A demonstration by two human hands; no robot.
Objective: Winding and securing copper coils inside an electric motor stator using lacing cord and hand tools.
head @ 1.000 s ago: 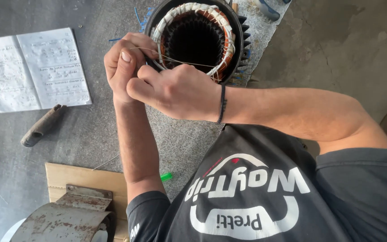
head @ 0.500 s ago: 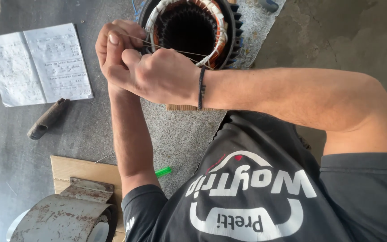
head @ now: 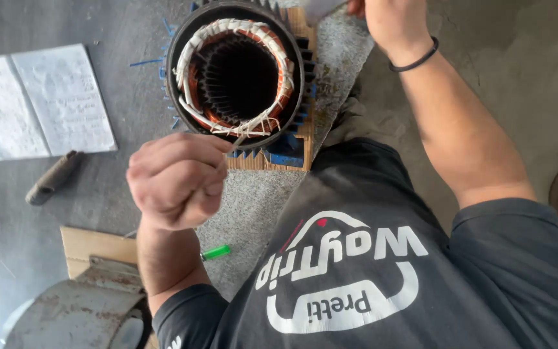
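Observation:
A motor stator [head: 237, 74] lies on its end, with a black finned housing, copper windings and white lacing cord around the coil ends. It rests on a wooden block [head: 253, 161] with blue parts beside it. My left hand [head: 175, 181] is a closed fist just below the stator's rim, pinching a thin cord [head: 239, 137] that runs up to the winding. My right hand [head: 389, 19] is far off at the top edge, mostly cut off, next to a pale object [head: 321, 10]. Its fingers are hidden.
An open notebook [head: 40, 97] lies at the left, with a dull cylindrical handle [head: 53, 178] below it. A green lighter [head: 216, 252] lies on the grey mat [head: 253, 207]. A rusty metal cover [head: 72, 310] and a board [head: 92, 242] sit at the bottom left.
Both hands were together at the stator's rim on the cord. My right hand has since let go and reached to the top edge; my left fist has drawn back toward me.

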